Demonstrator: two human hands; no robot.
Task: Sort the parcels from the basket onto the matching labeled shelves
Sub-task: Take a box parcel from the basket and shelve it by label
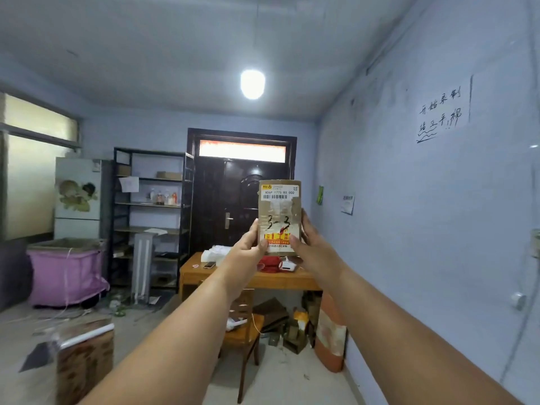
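A: Where is the parcel?

B: Held up at arm's length in front of the door, upright, label side facing the person. A printed label sits at the top, and "3-2" is handwritten across the taped middle.

A: And the hands?

B: The left hand clasps its lower left edge, thumb on the front; the right hand clasps the lower right edge, fingers behind. Both are closed around the box, one on each side.

A: So which step is this?

B: Reading the mark, I think. The parcel is out of the basket and not yet shelved.

A: Where are the shelves?

B: A black rack stands well to the left, beside the door, with a paper sheet hanging on its upper part. I cannot read any shelf labels from here. Below the parcel sits a bench with odds and ends.

A: What does the next move call for?

B: Probably turning left, walking to the rack past the clutter on the floor, finding the shelf that matches 3-2, and setting the parcel there.
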